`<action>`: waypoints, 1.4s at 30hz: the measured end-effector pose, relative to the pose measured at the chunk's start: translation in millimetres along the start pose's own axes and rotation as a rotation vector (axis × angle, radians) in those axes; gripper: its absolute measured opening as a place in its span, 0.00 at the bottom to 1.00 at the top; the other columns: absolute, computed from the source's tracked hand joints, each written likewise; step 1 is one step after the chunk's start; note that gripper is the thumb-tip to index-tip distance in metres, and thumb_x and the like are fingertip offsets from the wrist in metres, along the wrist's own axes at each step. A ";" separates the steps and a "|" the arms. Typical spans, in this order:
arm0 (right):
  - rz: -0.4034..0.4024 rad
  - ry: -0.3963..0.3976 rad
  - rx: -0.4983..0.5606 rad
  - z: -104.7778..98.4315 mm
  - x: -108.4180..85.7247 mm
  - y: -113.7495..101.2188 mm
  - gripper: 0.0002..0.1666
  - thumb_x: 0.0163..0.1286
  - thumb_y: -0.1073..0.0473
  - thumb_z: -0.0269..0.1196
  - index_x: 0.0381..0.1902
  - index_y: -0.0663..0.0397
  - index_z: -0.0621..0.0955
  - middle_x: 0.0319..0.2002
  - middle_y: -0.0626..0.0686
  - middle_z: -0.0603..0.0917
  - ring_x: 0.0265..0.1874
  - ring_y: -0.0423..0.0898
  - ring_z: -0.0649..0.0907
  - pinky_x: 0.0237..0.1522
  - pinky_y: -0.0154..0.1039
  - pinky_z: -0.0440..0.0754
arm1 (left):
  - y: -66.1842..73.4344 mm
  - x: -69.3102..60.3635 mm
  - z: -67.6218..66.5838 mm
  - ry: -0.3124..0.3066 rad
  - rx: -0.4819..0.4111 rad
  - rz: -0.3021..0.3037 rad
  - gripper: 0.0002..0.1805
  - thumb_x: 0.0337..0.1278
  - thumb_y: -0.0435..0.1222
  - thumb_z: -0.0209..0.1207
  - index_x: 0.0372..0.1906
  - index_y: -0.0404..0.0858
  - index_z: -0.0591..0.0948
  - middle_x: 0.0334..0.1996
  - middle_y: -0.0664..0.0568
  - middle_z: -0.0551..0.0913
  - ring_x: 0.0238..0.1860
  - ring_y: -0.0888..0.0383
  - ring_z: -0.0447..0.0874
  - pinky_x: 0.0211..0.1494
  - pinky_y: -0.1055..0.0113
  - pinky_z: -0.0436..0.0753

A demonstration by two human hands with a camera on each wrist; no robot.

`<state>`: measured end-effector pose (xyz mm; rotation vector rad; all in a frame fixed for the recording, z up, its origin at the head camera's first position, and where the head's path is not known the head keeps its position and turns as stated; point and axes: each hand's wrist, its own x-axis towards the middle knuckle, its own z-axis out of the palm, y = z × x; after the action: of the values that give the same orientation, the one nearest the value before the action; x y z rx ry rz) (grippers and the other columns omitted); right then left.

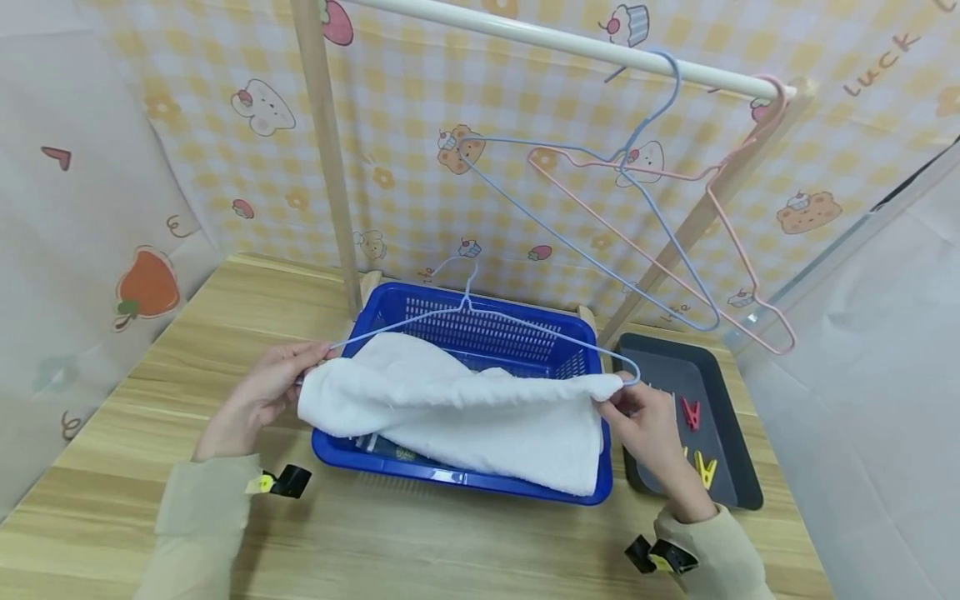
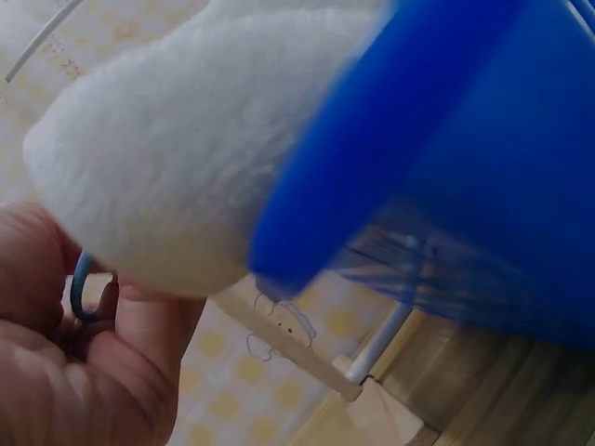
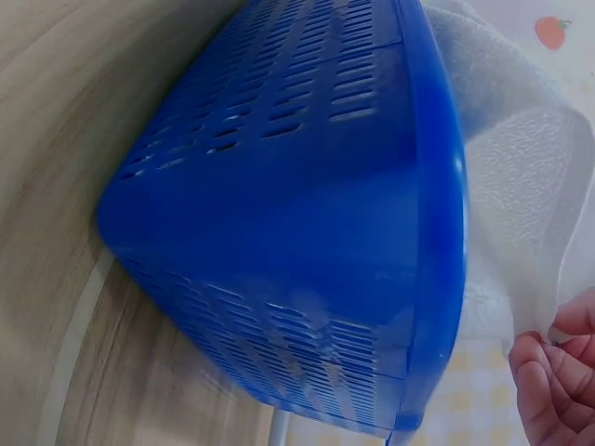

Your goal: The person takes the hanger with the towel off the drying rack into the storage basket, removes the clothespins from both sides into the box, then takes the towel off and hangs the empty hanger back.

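A white towel (image 1: 480, 417) hangs folded over the lower part of a light blue hanger (image 1: 467, 305), above a blue plastic basket (image 1: 525, 491). My left hand (image 1: 262, 390) holds the hanger's left end beside the towel. In the left wrist view, the fingers of that hand (image 2: 112, 372) curl round the blue loop (image 2: 79, 290) at the towel's edge. With thumb and fingers, my right hand (image 1: 647, 427) pinches the towel's upper right corner by the hanger's other end. The right wrist view shows this pinch on the cloth (image 3: 516, 223). Towel covers the hanger's bottom bar.
On a white rail (image 1: 525, 32) above hang a blue hanger (image 1: 637, 133) and a pink hanger (image 1: 738, 242). Wooden posts (image 1: 326, 158) support the rail. A dark grey tray (image 1: 738, 467) with a red clothespin (image 1: 691, 413) and a yellow clothespin (image 1: 705, 469) stands right of the basket.
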<state>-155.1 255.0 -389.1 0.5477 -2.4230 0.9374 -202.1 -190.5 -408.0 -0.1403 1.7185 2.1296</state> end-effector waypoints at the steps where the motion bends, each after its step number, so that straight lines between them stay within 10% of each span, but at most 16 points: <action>1: 0.008 -0.005 0.005 0.4 -0.2 0.1 0.11 0.48 0.77 0.67 0.22 0.61 0.77 0.16 0.48 0.78 0.16 0.33 0.75 0.17 0.23 0.74 | 0.0 -0.1 0.8 0.013 0.003 0.002 0.18 0.70 0.39 0.49 0.25 0.48 0.84 0.22 0.61 0.81 0.22 0.69 0.77 0.23 0.77 0.77; 21: -0.138 -0.073 0.071 -4.5 -13.4 2.3 0.19 0.44 0.80 0.68 0.32 0.57 0.83 0.21 0.48 0.83 0.17 0.35 0.77 0.19 0.23 0.76 | 19.9 7.4 33.8 0.522 -0.333 0.242 0.21 0.68 0.34 0.51 0.15 0.40 0.77 0.12 0.59 0.66 0.14 0.67 0.62 0.14 0.78 0.63; 29: -0.194 -0.155 0.109 -2.8 -17.4 2.2 0.22 0.39 0.84 0.68 0.31 0.59 0.82 0.23 0.51 0.83 0.18 0.37 0.77 0.19 0.24 0.75 | 25.4 4.9 26.0 0.604 -0.425 0.268 0.21 0.67 0.32 0.51 0.15 0.38 0.76 0.09 0.57 0.66 0.11 0.67 0.62 0.11 0.78 0.61; 42: -0.266 -0.364 0.320 -19.9 -20.8 9.7 0.07 0.59 0.67 0.67 0.36 0.53 0.83 0.29 0.50 0.84 0.25 0.37 0.79 0.26 0.25 0.78 | 29.5 3.6 21.2 0.633 -0.474 0.312 0.20 0.66 0.31 0.51 0.15 0.36 0.76 0.05 0.55 0.65 0.09 0.64 0.66 0.11 0.78 0.64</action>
<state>-137.7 279.6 -392.9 1.2184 -2.4288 1.1985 -212.6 -174.2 -377.1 -0.7999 1.5607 2.9246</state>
